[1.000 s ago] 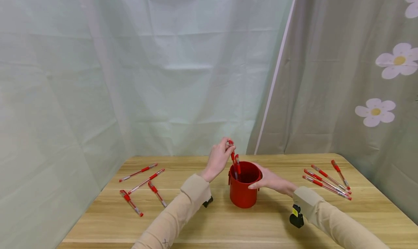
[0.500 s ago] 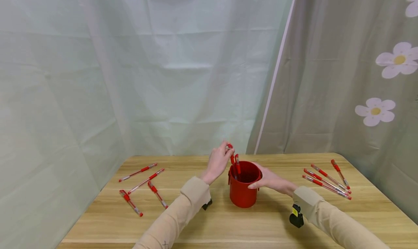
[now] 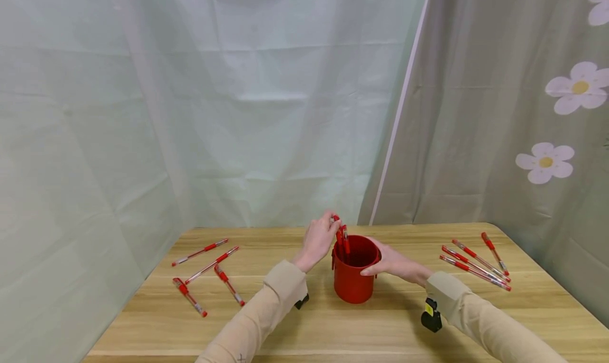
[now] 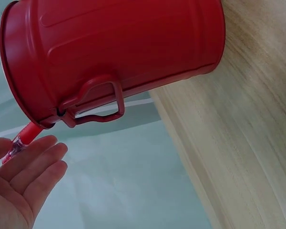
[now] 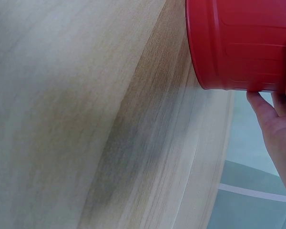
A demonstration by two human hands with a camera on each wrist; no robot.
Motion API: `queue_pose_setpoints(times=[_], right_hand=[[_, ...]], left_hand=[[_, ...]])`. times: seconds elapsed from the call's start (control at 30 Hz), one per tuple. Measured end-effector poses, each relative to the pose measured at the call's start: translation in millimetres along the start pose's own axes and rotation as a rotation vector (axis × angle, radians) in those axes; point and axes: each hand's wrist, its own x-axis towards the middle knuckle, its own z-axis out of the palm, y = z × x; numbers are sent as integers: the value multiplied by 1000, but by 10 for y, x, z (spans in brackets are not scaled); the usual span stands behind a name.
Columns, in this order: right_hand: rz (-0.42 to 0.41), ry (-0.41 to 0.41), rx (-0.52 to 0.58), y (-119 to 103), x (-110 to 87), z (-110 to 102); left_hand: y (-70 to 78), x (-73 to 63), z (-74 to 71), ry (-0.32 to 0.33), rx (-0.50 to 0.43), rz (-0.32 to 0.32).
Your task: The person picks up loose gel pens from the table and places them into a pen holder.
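A small red metal bucket (image 3: pixel 353 286) with side handles stands upright on the table. My right hand (image 3: pixel 395 262) holds its right side, with the thumb near the front of the rim; in the right wrist view fingers (image 5: pixel 263 109) touch the bucket wall. At the bucket's left rim, my left hand (image 3: pixel 317 241) pinches the capped upper end of a red pen (image 4: pixel 29 133), whose lower part is hidden inside the bucket. Beside it, another red pen (image 3: pixel 345 238) leans in the bucket with its cap above the rim.
Several red pens lie scattered on the left of the table, among them one pen (image 3: pixel 190 298) near the left sleeve. More lie at the right, including a pen (image 3: pixel 495 253) at the far side. A curtain (image 3: pixel 285 114) hangs behind the table (image 3: pixel 352 334).
My left hand has lowered slightly, and the pen it pinches has sunk deeper into the bucket. The right hand and the bucket have stayed in place.
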Motion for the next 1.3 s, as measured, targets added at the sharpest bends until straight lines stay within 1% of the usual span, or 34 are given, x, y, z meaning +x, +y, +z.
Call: queue_pose_setpoints(times=[0.2, 0.47, 0.83, 0.93, 1.07, 1.3], right_hand=[[-7, -5, 1, 11, 5, -7], [-16, 5, 6, -9, -4, 0], [-10, 3, 1, 17, 8, -4], [-15, 4, -3, 22, 10, -5], [0, 6, 0, 17, 9, -4], [5, 6, 3, 13, 2, -1]], left_hand=[[-3, -11, 21, 15, 35, 33], [-10, -24, 40, -1, 52, 27], [-34, -43, 80, 4, 96, 52], [-48, -52, 88, 11, 131, 70], [-75, -61, 107, 26, 182, 100], [-93, -80, 125, 44, 229, 138]])
